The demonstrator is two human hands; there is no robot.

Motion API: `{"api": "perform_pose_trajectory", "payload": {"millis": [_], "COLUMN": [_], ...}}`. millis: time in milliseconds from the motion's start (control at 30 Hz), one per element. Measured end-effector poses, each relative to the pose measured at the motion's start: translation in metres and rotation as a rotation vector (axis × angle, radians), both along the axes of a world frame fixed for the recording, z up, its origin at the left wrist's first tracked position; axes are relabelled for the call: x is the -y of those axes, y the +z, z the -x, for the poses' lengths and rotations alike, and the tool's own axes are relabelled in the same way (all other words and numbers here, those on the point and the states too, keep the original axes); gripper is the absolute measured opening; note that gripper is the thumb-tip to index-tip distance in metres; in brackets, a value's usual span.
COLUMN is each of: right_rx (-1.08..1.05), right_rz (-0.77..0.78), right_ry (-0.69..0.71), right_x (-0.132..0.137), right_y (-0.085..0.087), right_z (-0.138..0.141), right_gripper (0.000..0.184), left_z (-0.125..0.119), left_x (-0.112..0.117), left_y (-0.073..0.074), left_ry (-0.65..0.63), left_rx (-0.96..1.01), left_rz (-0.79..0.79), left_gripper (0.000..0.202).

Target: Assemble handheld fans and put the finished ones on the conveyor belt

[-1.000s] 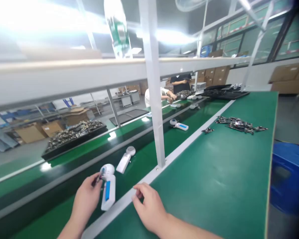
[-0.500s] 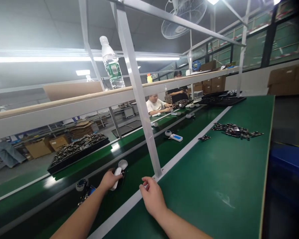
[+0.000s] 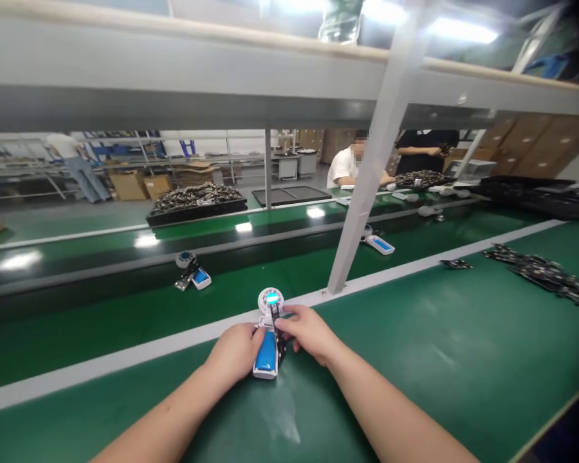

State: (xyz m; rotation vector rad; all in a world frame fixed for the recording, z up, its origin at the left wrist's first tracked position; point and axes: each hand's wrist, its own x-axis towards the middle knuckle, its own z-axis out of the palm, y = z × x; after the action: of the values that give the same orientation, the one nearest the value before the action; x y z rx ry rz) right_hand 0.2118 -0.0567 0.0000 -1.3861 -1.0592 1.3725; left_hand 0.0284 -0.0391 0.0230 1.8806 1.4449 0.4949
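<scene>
A white hand-held device [image 3: 269, 334] with a round head and a blue battery in its open body lies on the green table [image 3: 415, 360] right in front of me. My left hand [image 3: 236, 350] grips its left side. My right hand [image 3: 309, 331] pinches a dark circuit strip [image 3: 276, 325] that lies along the device's right side. The round head glows blue at its centre.
A second open device [image 3: 193, 273] lies on the conveyor belt [image 3: 125, 308] to the left, another [image 3: 379, 243] further right. A slanted white post [image 3: 367, 186] stands just behind. Loose circuit boards [image 3: 540, 270] lie at the right. Two people work at the far end.
My left hand has brought a device off the belt onto the table before me. My right hand has come onto it. My view has swung left and down.
</scene>
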Motion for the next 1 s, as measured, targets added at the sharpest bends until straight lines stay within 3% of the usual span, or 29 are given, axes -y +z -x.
{"api": "perform_pose_trajectory", "payload": {"millis": [133, 200, 333, 433, 500, 567, 700, 800, 1000], "right_rx": [0.025, -0.028, -0.126, 0.249, 0.56, 0.701, 0.727, 0.735, 0.651], "right_rz": [-0.013, -0.034, -0.084, -0.14, -0.166, -0.157, -0.149, -0.163, -0.259], "right_ry": [-0.041, -0.065, 0.115, -0.018, -0.151, -0.151, -0.093, -0.098, -0.16], "right_x": [0.007, 0.012, 0.024, 0.023, 0.017, 0.011, 0.004, 0.003, 0.007], "right_y": [0.008, 0.012, 0.018, 0.018, 0.016, 0.014, 0.01, 0.005, -0.009], "right_z": [0.006, 0.015, 0.029, 0.02, 0.009, 0.001, 0.005, 0.015, 0.022], "right_gripper": [0.047, 0.038, 0.031, 0.027, 0.026, 0.03, 0.031, 0.024, 0.017], "left_z": [0.006, 0.005, 0.004, 0.006, 0.007, 0.005, -0.002, -0.005, -0.004], "left_x": [0.007, 0.01, 0.007, -0.001, -0.004, -0.003, 0.004, 0.008, 0.008], "left_y": [0.006, 0.009, 0.015, 0.016, 0.014, 0.008, -0.008, -0.015, -0.012], "left_ry": [0.061, 0.089, -0.004, 0.012, 0.07, 0.087, 0.033, 0.037, 0.105], "left_rx": [-0.09, -0.001, 0.415, 0.498, 0.44, 0.339, 0.153, 0.119, 0.236], "left_rz": [-0.115, -0.111, 0.214, 0.353, 0.301, 0.168, -0.079, -0.169, -0.081], "left_gripper": [0.037, 0.042, 0.065, 0.069, 0.062, 0.061, 0.061, 0.063, 0.054]}}
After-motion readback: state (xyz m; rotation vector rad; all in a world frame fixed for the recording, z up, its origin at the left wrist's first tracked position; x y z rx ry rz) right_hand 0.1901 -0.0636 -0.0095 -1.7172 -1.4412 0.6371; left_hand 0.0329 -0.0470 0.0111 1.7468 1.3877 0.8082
